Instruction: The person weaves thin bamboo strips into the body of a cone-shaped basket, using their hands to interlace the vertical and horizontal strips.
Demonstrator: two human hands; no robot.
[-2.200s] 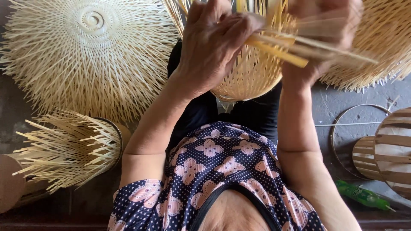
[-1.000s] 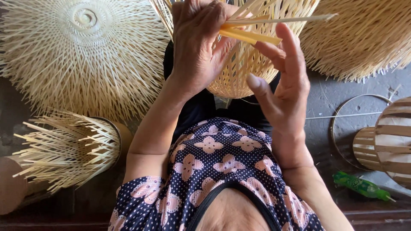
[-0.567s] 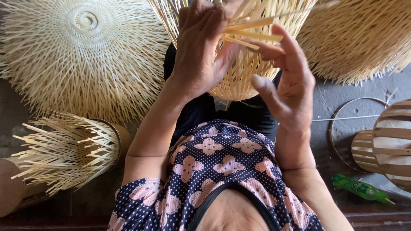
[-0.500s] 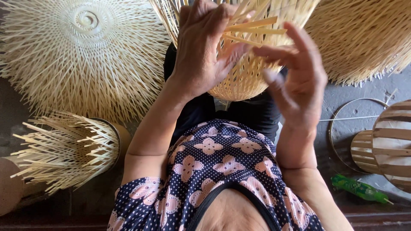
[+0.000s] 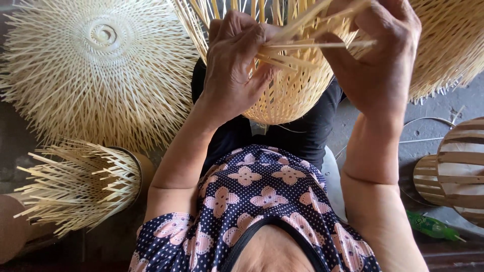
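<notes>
Fingers of left hand (image 5: 234, 70) and right hand (image 5: 375, 60) clamped on bamboo strips (image 5: 297, 48) of basket (image 5: 292, 95)

grey concrete floor (image 5: 443, 108), daylight

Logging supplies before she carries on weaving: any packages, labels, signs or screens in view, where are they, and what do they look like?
Green plastic bottle: the only package, lying on its side on the floor at lower right, beside the person's right arm; slim, translucent green; any label is too small to make out.
Signs, screens: none in view.
</notes>
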